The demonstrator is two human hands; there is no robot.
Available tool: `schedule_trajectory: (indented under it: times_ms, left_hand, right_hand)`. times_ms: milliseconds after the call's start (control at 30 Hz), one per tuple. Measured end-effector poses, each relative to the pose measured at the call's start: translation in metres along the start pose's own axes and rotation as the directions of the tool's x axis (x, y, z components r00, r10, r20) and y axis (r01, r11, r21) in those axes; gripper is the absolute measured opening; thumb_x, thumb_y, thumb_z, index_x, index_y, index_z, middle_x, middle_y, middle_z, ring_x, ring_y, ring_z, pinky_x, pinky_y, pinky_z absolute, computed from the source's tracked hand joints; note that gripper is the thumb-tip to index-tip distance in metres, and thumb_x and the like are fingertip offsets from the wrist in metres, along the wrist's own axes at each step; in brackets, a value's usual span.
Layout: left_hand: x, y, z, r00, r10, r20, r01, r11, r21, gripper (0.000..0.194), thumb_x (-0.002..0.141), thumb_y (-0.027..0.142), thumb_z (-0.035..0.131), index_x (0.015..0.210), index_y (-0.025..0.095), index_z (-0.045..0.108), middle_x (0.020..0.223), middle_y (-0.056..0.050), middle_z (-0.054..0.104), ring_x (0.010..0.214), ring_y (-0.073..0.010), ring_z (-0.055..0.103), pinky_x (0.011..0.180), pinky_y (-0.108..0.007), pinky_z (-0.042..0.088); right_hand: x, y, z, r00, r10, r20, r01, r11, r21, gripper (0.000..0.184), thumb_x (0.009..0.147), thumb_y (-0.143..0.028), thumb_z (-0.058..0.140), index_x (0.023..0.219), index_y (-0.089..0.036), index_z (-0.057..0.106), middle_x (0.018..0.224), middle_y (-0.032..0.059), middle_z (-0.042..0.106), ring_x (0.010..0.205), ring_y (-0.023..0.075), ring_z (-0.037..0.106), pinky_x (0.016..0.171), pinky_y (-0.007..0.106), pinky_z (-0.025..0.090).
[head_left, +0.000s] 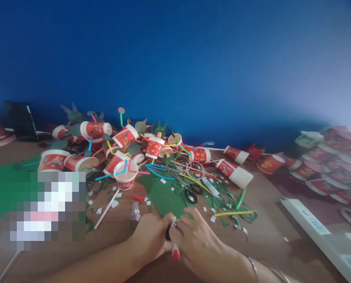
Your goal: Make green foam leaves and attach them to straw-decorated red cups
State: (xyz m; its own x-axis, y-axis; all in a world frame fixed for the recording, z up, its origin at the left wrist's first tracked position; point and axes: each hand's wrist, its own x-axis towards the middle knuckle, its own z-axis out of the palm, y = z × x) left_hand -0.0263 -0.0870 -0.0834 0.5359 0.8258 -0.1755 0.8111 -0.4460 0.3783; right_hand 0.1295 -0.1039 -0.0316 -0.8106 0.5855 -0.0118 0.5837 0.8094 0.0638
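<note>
My left hand [152, 232] and my right hand [194, 234] meet above the near part of the table. Both are closed around a small dark tool [175, 252] with a light metal part on top and a red-and-white end sticking out below. My fingers cover most of it, so its kind does not show. Just beyond my hands lies a sheet of green paper [160, 196] surrounded by scraps. Black-handled scissors [191, 192] rest on the clippings ahead of my right hand. Ahead of my left hand stands a paper cup [125, 177] with bent straws in it.
Red-and-white paper cups with straws and paper shapes [122, 137] are heaped against the blue wall. A stack of cups [234, 173] lies on its side at right, near a white power strip [311, 224]. More layered cups [334, 165] stand far right. Pixelation hides an area at left.
</note>
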Motion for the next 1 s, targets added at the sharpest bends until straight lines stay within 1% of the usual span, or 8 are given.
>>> schedule_trajectory:
  times_ms: [233,500,600,667,767,833,900,1000]
  left_hand:
    - [0.0,0.001,0.001,1.0,-0.025,-0.011,0.025,1.0,0.009,0.042,0.072,0.052,0.062,0.104,0.025,0.057,0.077,-0.005,0.073,0.075,-0.0304,0.07,0.064,-0.035,0.052]
    - [-0.002,0.002,-0.004,1.0,-0.029,0.005,0.029,0.999,-0.041,0.055,0.07,0.071,0.053,0.101,0.025,0.058,0.081,-0.006,0.073,0.077,-0.0294,0.07,0.064,-0.032,0.05]
    - [-0.002,0.003,-0.005,0.999,-0.047,0.015,0.048,0.999,-0.012,0.055,0.067,0.069,0.059,0.099,0.025,0.058,0.08,-0.005,0.073,0.077,-0.03,0.069,0.064,-0.032,0.05]
    - [-0.002,0.003,-0.005,0.998,-0.055,0.017,0.055,0.998,-0.006,0.054,0.066,0.067,0.061,0.099,0.025,0.058,0.08,-0.005,0.073,0.077,-0.0295,0.069,0.065,-0.031,0.049]
    - [-0.002,0.003,-0.005,0.998,-0.063,0.008,0.063,0.998,-0.021,0.053,0.067,0.067,0.06,0.1,0.025,0.059,0.079,-0.004,0.073,0.077,-0.029,0.069,0.066,-0.031,0.048]
    - [-0.003,0.003,-0.005,0.998,-0.062,-0.008,0.062,0.997,-0.041,0.053,0.067,0.066,0.06,0.102,0.026,0.059,0.08,-0.004,0.073,0.077,-0.0294,0.068,0.067,-0.033,0.048]
    - [-0.004,0.002,-0.004,0.998,-0.056,-0.038,0.052,0.995,-0.091,0.052,0.067,0.063,0.062,0.103,0.026,0.058,0.08,-0.003,0.073,0.076,-0.0284,0.068,0.068,-0.033,0.048]
    - [-0.003,-0.001,-0.006,0.989,-0.082,-0.12,0.053,0.973,-0.223,0.043,0.071,0.055,0.062,0.102,0.026,0.058,0.078,0.0,0.072,0.073,-0.0227,0.068,0.064,-0.026,0.046]
  right_hand:
    - [-0.028,0.005,0.027,0.991,0.011,-0.137,0.016,0.981,0.192,0.003,0.079,-0.02,0.053,0.078,-0.02,0.056,0.076,0.003,0.058,0.072,0.0177,0.048,0.079,0.035,0.032]
    - [-0.026,0.023,0.01,0.989,0.135,-0.055,-0.077,0.801,0.594,0.018,0.089,-0.016,0.04,0.081,-0.021,0.055,0.081,0.0018,0.059,0.078,0.0151,0.051,0.075,0.03,0.036]
    - [-0.025,0.033,0.015,0.979,0.203,-0.034,-0.103,0.626,0.773,0.02,0.091,-0.023,0.04,0.081,-0.02,0.057,0.081,0.0028,0.059,0.078,0.0157,0.052,0.076,0.031,0.04]
    - [-0.025,0.039,0.024,0.958,0.286,0.009,-0.142,0.449,0.882,0.021,0.09,-0.031,0.043,0.082,-0.019,0.059,0.08,0.0033,0.058,0.076,0.0163,0.053,0.071,0.03,0.042]
    - [-0.023,0.047,0.04,0.863,0.486,0.136,-0.2,0.082,0.976,0.024,0.087,-0.035,0.046,0.077,-0.019,0.059,0.067,0.0003,0.055,0.068,0.0158,0.052,0.065,0.028,0.041]
    - [-0.019,0.05,0.047,0.782,0.601,0.162,-0.132,-0.095,0.987,0.022,0.085,-0.035,0.047,0.076,-0.019,0.059,0.065,-0.0004,0.055,0.069,0.0159,0.053,0.066,0.027,0.04]
    - [-0.013,0.051,0.052,0.731,0.655,0.19,-0.056,-0.22,0.974,0.022,0.086,-0.037,0.047,0.084,-0.019,0.059,0.071,0.0007,0.059,0.073,0.0164,0.054,0.07,0.028,0.04]
    - [-0.005,0.05,0.055,0.706,0.669,0.234,-0.01,-0.32,0.947,0.023,0.085,-0.04,0.051,0.087,-0.019,0.06,0.077,0.0018,0.061,0.078,0.0173,0.057,0.073,0.028,0.041]
